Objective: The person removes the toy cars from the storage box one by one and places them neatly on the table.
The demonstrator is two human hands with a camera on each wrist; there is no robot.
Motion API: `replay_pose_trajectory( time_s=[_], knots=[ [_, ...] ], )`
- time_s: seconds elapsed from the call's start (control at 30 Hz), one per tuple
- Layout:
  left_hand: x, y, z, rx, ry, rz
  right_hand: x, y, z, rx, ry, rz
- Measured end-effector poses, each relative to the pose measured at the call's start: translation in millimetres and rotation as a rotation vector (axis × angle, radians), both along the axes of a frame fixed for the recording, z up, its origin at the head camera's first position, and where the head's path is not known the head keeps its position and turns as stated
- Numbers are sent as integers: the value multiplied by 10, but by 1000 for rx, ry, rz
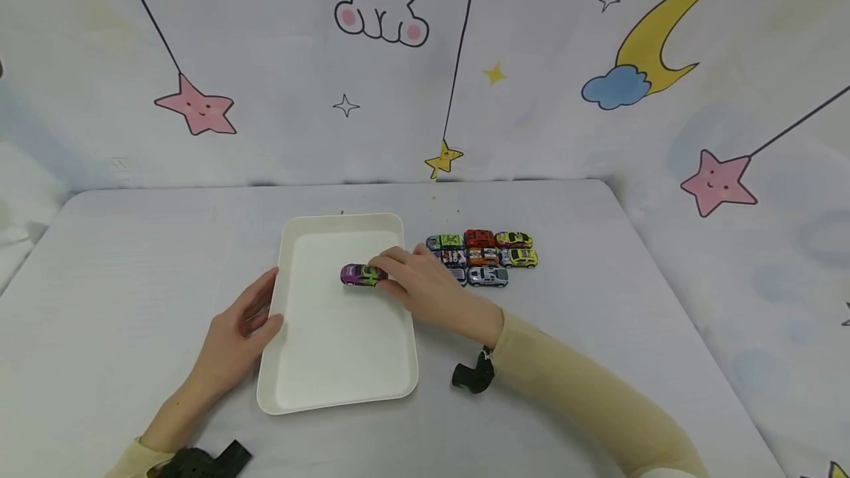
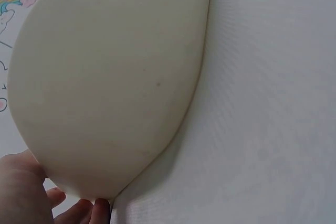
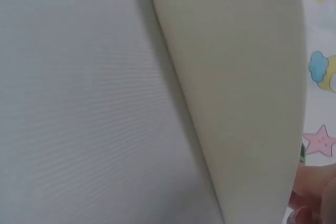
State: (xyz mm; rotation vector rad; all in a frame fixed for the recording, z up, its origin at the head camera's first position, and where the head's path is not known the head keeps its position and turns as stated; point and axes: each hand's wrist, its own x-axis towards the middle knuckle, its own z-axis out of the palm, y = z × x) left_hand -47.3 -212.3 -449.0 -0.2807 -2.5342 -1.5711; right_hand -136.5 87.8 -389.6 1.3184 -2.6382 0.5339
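Observation:
A purple and green toy car (image 1: 361,275) is over the upper middle of a shallow white tray (image 1: 339,382). My right hand (image 1: 418,282) pinches its right end between thumb and fingers, reaching in across the tray's right rim. At the tray's left side, my left hand (image 1: 232,334) holds the rim, with the thumb lying at the edge. The left wrist view shows the fingertips (image 2: 100,212) of that hand right at the tray's wall (image 2: 115,87). In the right wrist view the tray's wall (image 3: 241,93) hides the car almost wholly, and part of the right hand (image 3: 317,190) shows.
Right of the tray, several toy cars (image 1: 482,257) stand close together in rows, some partly behind the right hand. They rest on a white-covered table (image 1: 571,389). A cartoon-printed white cloth (image 1: 285,43) hangs behind. A black device (image 1: 474,373) is by the right wrist.

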Motion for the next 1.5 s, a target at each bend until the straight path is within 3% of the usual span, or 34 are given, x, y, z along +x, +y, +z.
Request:
replay_pose_trajectory(
  time_s=[0.57,1.0,1.23,1.5],
  knots=[
    [-24,-28,-10,13,47,-26,167,409,-63,-168,1,-27],
    [-26,-13,-7,29,33,-34,231,1191,-224,-281,3,-148],
    [-27,-15,-8,35,35,-35,207,1590,-340,-300,96,-239],
    [-13,-18,-19,35,24,-30,222,1910,-474,-351,131,-375]
  ],
)
